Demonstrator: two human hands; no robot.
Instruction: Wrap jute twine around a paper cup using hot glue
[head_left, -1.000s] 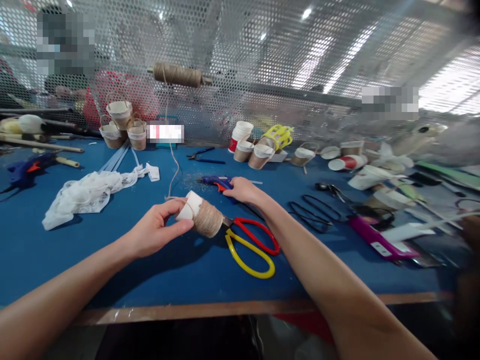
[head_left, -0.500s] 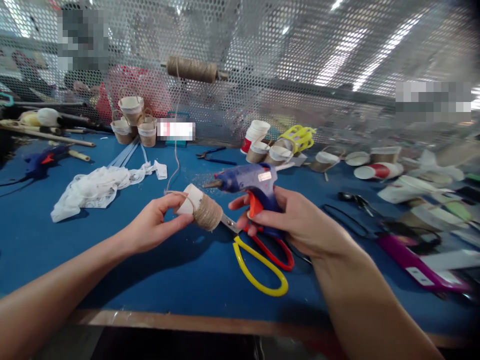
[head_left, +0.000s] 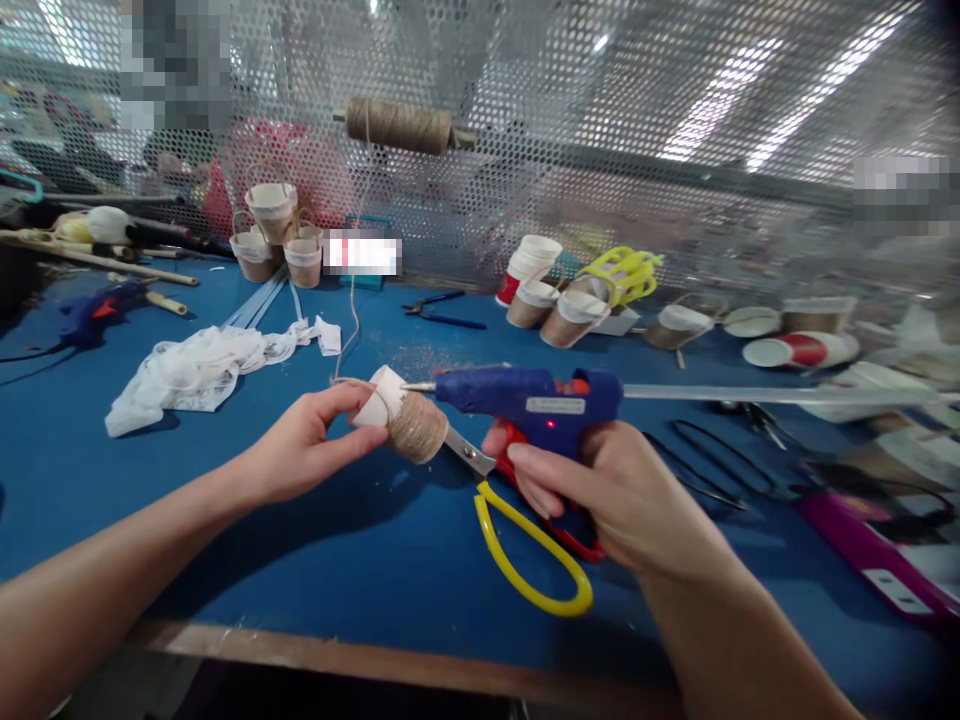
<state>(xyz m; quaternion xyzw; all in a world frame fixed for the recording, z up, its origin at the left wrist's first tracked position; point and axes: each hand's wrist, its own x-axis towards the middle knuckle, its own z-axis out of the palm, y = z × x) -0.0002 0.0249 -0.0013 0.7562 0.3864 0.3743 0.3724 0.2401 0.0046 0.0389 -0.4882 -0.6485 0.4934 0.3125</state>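
Note:
My left hand (head_left: 319,450) pinches the white end of a small paper cup (head_left: 417,428) that lies tilted, its other part wrapped in brown twine. A loose strand of twine (head_left: 355,318) runs from the cup up to the spool. In my right hand (head_left: 592,480) is a blue glue gun (head_left: 525,390) with an orange-red trigger, a lit red light and a clear glue stick out of its back. Its nozzle tip is at the cup's white band, beside the twine. Below lie scissors (head_left: 536,570) with yellow and red handles, blades partly hidden by the cup.
A twine spool (head_left: 397,125) hangs on the mesh screen. White lace (head_left: 202,370) and a second glue gun (head_left: 101,312) lie left. Small twine-wrapped baskets (head_left: 271,210), pliers (head_left: 442,312) and stacked paper cups (head_left: 529,265) stand or lie behind. A purple power strip (head_left: 870,550) is right.
My right hand has turned the glue gun level and brought its nozzle to the cup's white band. The left hand keeps its hold on the cup. The view has shifted slightly.

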